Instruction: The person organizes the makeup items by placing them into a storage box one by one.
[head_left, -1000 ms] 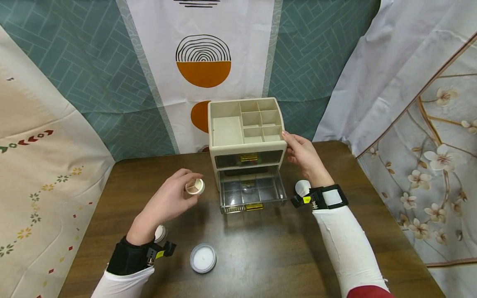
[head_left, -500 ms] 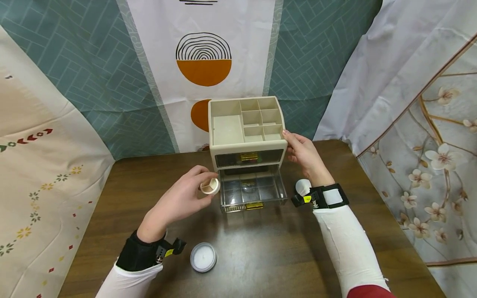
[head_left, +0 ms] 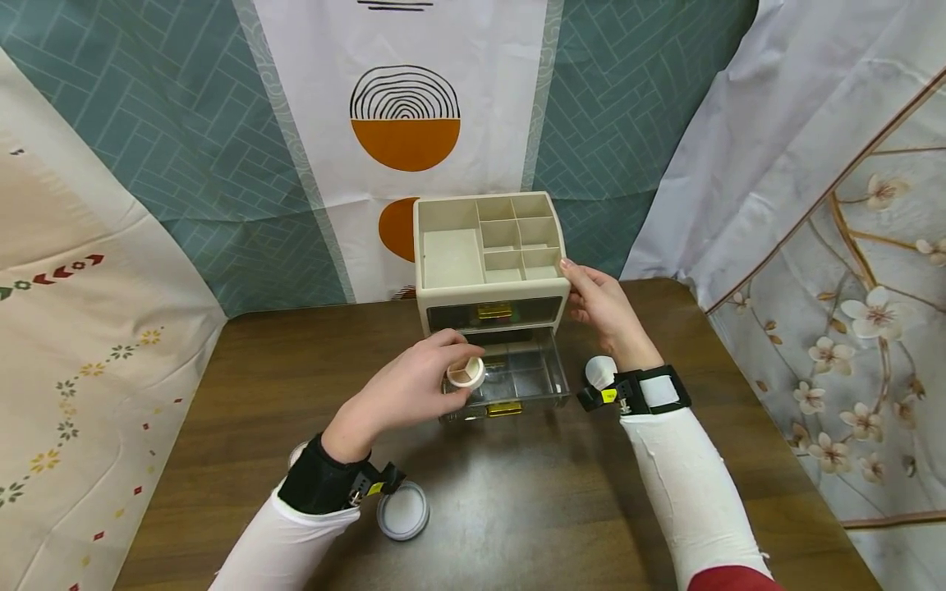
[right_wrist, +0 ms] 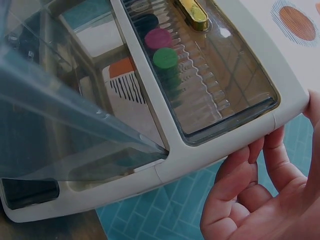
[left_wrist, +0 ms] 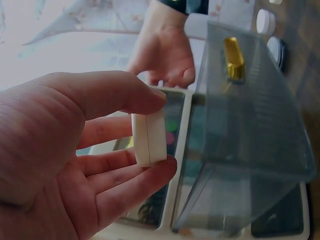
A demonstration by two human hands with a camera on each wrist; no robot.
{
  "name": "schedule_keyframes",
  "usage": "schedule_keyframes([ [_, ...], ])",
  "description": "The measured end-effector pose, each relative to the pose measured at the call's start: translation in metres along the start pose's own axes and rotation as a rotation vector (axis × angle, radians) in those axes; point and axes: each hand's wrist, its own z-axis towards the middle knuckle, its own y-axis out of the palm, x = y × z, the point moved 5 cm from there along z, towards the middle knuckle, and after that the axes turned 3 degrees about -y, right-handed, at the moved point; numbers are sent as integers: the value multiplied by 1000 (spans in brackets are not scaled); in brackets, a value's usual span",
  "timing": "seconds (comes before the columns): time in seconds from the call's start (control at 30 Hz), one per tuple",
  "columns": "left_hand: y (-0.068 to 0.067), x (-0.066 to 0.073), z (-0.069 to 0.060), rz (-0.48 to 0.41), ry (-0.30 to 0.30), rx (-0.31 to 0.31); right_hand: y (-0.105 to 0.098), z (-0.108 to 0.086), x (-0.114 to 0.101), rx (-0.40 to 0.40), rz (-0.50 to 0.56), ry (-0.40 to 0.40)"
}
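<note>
A small round white compact (head_left: 467, 376) with three beige-brown sections on top is pinched between the thumb and fingers of my left hand (head_left: 414, 377). It is over the left part of a clear drawer (head_left: 528, 373), which is pulled out of a cream drawer organizer (head_left: 451, 258). From the left wrist view, the compact (left_wrist: 149, 137) is edge-on and has a thin seam. My right hand (head_left: 602, 308) holds the organizer by its right side, thumb at the front corner and fingers curled against the side wall (right_wrist: 240, 185).
Above the pulled-out drawer, a shut drawer (right_wrist: 200, 75) has pink and green round pieces inside. Below it is another shut drawer (right_wrist: 30, 192). A round grey-rimmed white container (head_left: 402, 510) lies near my left wrist. A white round item (head_left: 600, 372) stands by my right wrist. Printed curtains hang behind.
My left hand has carried the compact rightward, from beside the organizer to over the pulled-out drawer. My right hand keeps its place on the organizer.
</note>
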Motion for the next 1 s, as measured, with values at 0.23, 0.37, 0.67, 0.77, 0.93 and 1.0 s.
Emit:
schedule_keyframes([
  [0.23,17,6,20,14,-11,-73,0,0,1,2,-6,-2],
  [0.37,28,7,32,31,-26,-121,-1,0,2,6,-5,0],
  [0.67,47,9,49,48,-44,-182,1,-1,3,-2,1,-2],
  [0.77,49,9,53,61,-60,-195,1,0,2,2,0,-6],
  [0.93,55,7,63,88,-89,-239,1,0,1,5,4,-12],
  [1.0,59,6,67,100,-93,-261,2,0,1,1,2,-15],
])
